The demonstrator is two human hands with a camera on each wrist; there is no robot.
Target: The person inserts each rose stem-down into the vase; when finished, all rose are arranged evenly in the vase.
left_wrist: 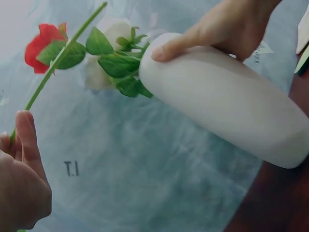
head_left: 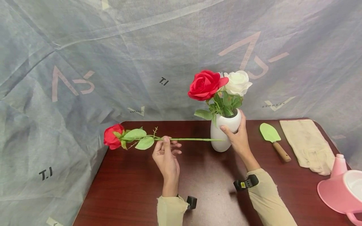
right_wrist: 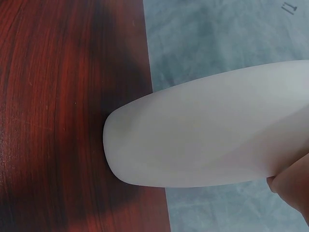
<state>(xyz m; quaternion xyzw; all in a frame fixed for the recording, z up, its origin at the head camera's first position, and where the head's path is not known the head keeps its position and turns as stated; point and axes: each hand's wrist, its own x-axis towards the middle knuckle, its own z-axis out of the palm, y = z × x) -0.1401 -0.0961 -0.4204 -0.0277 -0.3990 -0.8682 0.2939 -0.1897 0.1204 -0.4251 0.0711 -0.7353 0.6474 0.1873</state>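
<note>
In the head view my left hand (head_left: 167, 160) pinches the green stem of a red artificial rose (head_left: 113, 136) between thumb and fingers. The stem lies level, its bloom to the left and its cut end in front of a white vase (head_left: 217, 133). My right hand (head_left: 240, 142) grips that vase around its upper right side, thumb in front. Out of the vase rise another red rose (head_left: 205, 85) and a white rose (head_left: 238, 83) with green leaves. The right wrist view shows the lower body of the vase (right_wrist: 203, 137) at the table; whether its base touches is unclear.
Right of the vase lie a small trowel (head_left: 270, 133) with a green blade and wooden handle, and cream cloth gloves (head_left: 308, 142). A pink watering can (head_left: 333, 191) stands at the right edge of the dark red table (head_left: 127, 185). Grey sheeting (head_left: 141, 56) hangs behind.
</note>
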